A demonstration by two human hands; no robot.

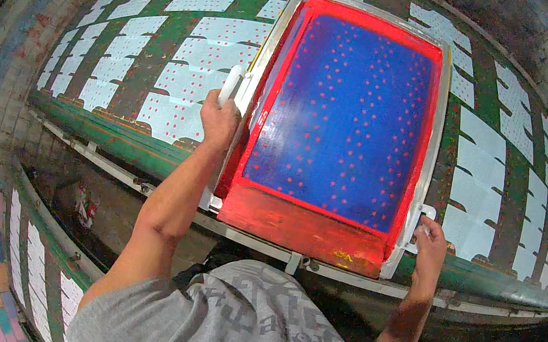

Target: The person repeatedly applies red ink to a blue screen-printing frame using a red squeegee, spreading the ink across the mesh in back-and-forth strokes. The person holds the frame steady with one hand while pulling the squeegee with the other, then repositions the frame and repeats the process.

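A screen-printing frame point(429, 154) lies over the green table in front of me, its metal edges around a blue mesh point(349, 118) dotted with small red spots. Red ink borders the mesh, and a wide red band runs along the near end. My left hand point(218, 119) is closed round the lower part of a white handle point(232, 84) on the frame's left side. On the opposite side, my right hand point(430, 241) has its fingers curled at a smaller white handle point(426, 212) near the close corner. Part of each grip is hidden by the fingers.
The long green printing table point(146, 147) carries rows of pale cut fabric pieces point(219, 51); those left of the frame have red dots, while several to the right point(476, 177) look plain. A metal rail point(261, 243) follows the near edge. Another table with pieces stands behind me.
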